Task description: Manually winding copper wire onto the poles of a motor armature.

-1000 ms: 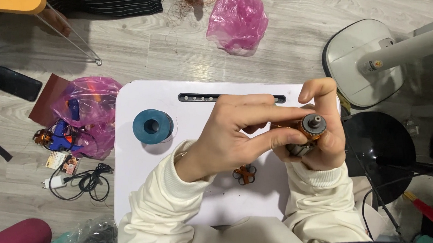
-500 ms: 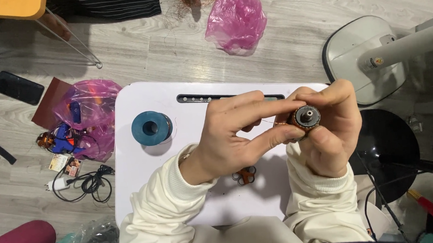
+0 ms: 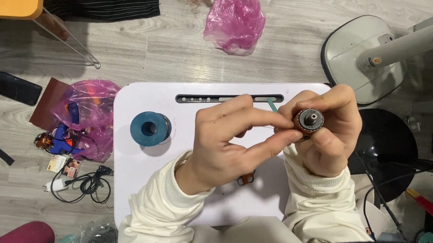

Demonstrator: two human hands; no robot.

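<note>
Broadly, the white counter [image 3: 145, 191] fills the middle of the view, low over a grey wood-plank floor [image 3: 172, 49], and its long slot [image 3: 195, 98] along the far edge looks made to prop things upright. To the right stands a white fan base [image 3: 352, 53] and, nearer, a round black base [image 3: 388, 141]; both sit off the counter, which leaves the surface to the work. A pink plastic bag [image 3: 235, 20] lies on the floor beyond, and another bag of oddments [image 3: 86, 114] lies at the left, beside a dark phone [image 3: 16, 87].

On the counter, a blue spool [image 3: 150, 129] rests flat on its side, within reach of the left hand [image 3: 223, 146]. That hand pinches thumb and forefinger against the side of a small motor armature [image 3: 308, 121], its other fingers loosely curled. The right hand [image 3: 327, 134] has its fingers wrapped closed around the armature, holding it above the counter's right edge with the shaft end turned up toward the camera, seemingly so the end face can be seen. A thin teal strip [image 3: 273, 105] shows just behind the left fingertips.
</note>
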